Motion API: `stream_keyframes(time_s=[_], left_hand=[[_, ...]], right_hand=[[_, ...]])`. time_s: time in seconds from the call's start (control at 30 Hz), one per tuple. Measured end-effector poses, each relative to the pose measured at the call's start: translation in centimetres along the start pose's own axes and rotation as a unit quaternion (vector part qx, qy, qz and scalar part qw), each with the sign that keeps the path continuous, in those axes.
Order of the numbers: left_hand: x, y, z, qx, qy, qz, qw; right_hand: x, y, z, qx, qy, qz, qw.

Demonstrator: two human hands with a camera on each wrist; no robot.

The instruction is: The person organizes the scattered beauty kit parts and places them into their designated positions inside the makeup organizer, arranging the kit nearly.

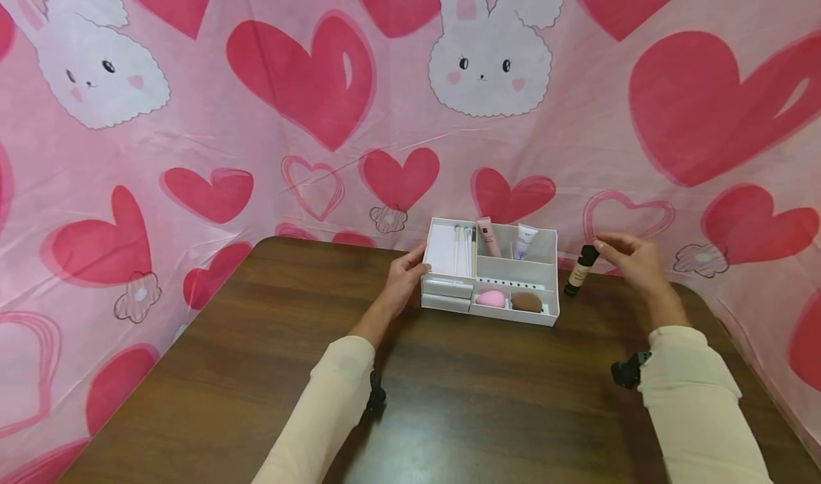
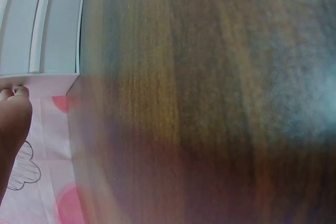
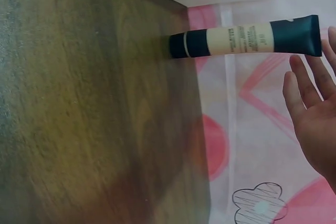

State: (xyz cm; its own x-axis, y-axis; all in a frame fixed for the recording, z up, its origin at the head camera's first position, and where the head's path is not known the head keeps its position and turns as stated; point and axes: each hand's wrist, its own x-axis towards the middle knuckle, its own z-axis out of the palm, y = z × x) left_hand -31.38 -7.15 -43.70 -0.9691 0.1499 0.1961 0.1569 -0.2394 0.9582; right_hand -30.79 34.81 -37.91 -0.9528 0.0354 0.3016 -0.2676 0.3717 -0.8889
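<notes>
A white desktop organizer (image 1: 548, 295) stands on the table toward its far edge. My left hand (image 1: 404, 281) holds its left side, the thumb at the rim. In the left wrist view, fingertips of the left hand (image 2: 13, 114) touch the outer side wall beside two drawers (image 2: 60, 30). My right hand (image 1: 635, 263) pinches the top end of a black and beige cosmetic tube (image 1: 581, 271), right of the organizer. The tube (image 3: 241, 39) hangs tilted, cap downward, in the right wrist view; the right hand (image 3: 320, 114) has its fingers spread, its thumb hidden.
Inside the organizer are slim brushes (image 1: 465, 249), a pink tube (image 1: 489, 238), a white tube (image 1: 524, 242), a pink makeup sponge (image 1: 491, 299) and a brown rounded item (image 1: 527, 302). Brown wooden table (image 1: 487, 391) extends in front. Behind hangs a pink heart-and-bunny cloth (image 1: 398, 113).
</notes>
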Motion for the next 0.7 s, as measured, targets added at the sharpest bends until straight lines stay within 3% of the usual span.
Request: stream_keyframes(time_s=[0.2, 0.47, 0.7], left_hand=[[0.1, -0.2, -0.1, 0.000, 0.002, -0.004, 1.0000], [0.4, -0.4, -0.2, -0.003, 0.002, -0.008, 1.0000], [0.4, -0.4, -0.2, -0.006, -0.002, -0.009, 0.9999]], right_hand=[[-0.1, 0.2, 0.6, 0.013, 0.016, 0.010, 0.9997], [-0.6, -1.9, 1.5, 0.023, 0.024, -0.002, 0.9994], [0.1, 0.4, 1.3, -0.034, 0.029, -0.018, 0.9988]])
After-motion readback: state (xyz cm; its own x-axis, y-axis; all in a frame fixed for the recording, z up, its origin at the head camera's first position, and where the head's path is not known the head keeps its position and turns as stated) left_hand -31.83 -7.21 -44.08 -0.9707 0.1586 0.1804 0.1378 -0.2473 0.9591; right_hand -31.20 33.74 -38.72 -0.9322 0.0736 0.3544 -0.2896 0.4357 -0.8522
